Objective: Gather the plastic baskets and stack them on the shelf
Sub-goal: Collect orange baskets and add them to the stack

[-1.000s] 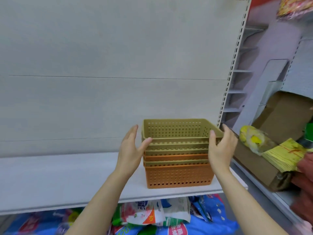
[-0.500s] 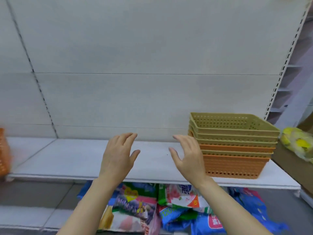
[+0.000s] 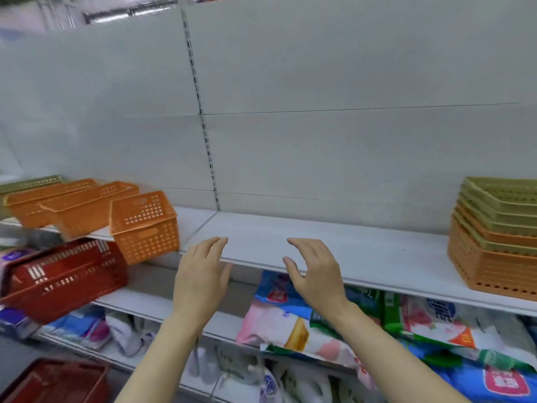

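Observation:
A stack of nested olive and orange plastic baskets (image 3: 494, 237) stands at the right end of the white shelf (image 3: 363, 251). At the left, several loose orange baskets (image 3: 87, 207) lie on the same shelf level, the nearest one (image 3: 145, 225) tipped over the edge, with an olive basket (image 3: 26, 184) behind them. My left hand (image 3: 200, 274) and my right hand (image 3: 313, 271) hover in front of the shelf's middle, both empty with fingers spread, apart from every basket.
A dark red shopping basket (image 3: 64, 277) hangs tilted below the orange ones at the left, and another red basket (image 3: 52, 382) sits at the bottom left. Colourful bagged goods (image 3: 319, 330) fill the lower shelf. A perforated upright (image 3: 200, 112) splits the back panel.
My view has swung left: the stack has slid to the right edge and the loose orange baskets have come into sight. Both hands left the stack and stay empty.

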The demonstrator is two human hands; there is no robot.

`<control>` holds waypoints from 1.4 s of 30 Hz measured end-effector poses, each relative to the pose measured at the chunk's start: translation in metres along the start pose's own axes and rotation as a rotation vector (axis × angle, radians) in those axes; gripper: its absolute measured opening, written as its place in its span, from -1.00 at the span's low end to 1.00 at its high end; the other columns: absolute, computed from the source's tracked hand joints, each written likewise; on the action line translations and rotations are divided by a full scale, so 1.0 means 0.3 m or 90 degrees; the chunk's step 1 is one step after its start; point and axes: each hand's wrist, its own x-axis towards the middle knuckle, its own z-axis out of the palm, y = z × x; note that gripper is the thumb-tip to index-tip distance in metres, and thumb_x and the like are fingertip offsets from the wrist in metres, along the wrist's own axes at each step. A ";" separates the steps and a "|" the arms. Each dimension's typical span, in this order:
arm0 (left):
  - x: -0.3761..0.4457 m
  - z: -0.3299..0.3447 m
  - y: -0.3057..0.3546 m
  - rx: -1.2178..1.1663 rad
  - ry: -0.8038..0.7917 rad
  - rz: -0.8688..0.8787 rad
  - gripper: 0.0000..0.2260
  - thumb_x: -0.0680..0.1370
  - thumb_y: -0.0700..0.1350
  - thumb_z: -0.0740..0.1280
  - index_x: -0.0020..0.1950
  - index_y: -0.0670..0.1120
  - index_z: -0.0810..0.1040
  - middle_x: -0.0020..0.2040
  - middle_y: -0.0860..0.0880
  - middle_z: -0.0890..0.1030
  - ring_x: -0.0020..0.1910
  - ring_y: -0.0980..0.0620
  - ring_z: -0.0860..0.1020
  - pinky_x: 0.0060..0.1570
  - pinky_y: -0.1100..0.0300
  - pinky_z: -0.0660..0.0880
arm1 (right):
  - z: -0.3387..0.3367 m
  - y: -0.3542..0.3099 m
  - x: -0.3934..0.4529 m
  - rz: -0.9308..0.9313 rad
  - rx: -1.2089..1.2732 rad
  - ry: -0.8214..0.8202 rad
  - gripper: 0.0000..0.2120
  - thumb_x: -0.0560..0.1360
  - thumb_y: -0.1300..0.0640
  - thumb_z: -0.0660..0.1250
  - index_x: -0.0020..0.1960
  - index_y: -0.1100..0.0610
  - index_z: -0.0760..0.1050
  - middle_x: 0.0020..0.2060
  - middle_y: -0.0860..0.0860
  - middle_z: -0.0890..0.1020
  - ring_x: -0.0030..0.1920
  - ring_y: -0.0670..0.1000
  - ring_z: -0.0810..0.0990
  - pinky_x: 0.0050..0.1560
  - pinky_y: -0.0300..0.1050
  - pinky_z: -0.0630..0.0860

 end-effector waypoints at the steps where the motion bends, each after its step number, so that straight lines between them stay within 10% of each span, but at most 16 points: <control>1: -0.016 -0.017 -0.049 0.005 -0.001 -0.009 -0.53 0.37 -0.22 0.57 0.25 -0.21 0.60 0.16 -0.16 0.63 0.10 -0.22 0.59 0.08 -0.11 0.55 | 0.039 -0.037 0.004 -0.001 0.004 -0.008 -0.64 0.53 -0.02 0.27 0.18 0.18 0.59 0.03 0.03 0.67 0.04 0.04 0.61 0.10 -0.11 0.53; 22: 0.162 0.005 -0.769 0.040 0.050 -0.260 -0.63 0.55 -0.09 0.41 0.34 -0.14 0.55 0.29 -0.06 0.57 0.27 -0.10 0.49 0.20 -0.02 0.48 | 0.806 -0.269 0.381 -0.036 0.096 -0.116 -0.64 0.49 0.00 0.23 0.12 0.18 0.62 -0.03 0.03 0.68 -0.02 0.06 0.63 0.00 -0.10 0.54; 34: 0.429 0.112 -1.102 -0.015 -0.090 -0.438 -0.45 0.67 0.05 0.18 0.60 -0.13 0.16 0.61 -0.12 0.13 0.58 -0.08 0.14 0.46 0.00 0.19 | 1.086 -0.304 0.532 0.070 0.115 -0.184 -0.61 0.57 0.05 0.32 0.35 0.18 0.48 0.23 0.06 0.60 0.23 0.10 0.55 0.15 -0.04 0.46; 38: 0.489 0.149 -1.201 -0.100 -0.146 -0.520 -0.48 0.65 0.08 0.20 0.52 -0.18 0.26 0.49 -0.19 0.38 0.45 -0.20 0.36 0.31 -0.05 0.34 | 1.150 -0.328 0.546 0.187 0.118 -0.272 -0.50 0.62 -0.08 0.18 0.48 0.13 0.32 0.37 0.02 0.50 0.32 0.04 0.49 0.25 -0.05 0.39; 42: 0.527 0.184 -1.256 -0.267 -0.180 -0.589 -0.58 0.61 0.06 0.25 0.42 -0.07 0.39 0.31 -0.14 0.56 0.20 -0.16 0.54 0.19 0.02 0.46 | 1.184 -0.370 0.553 0.225 0.136 -0.236 -0.73 0.64 -0.05 0.15 0.24 0.05 0.45 0.04 -0.11 0.62 -0.02 -0.06 0.57 -0.11 -0.23 0.39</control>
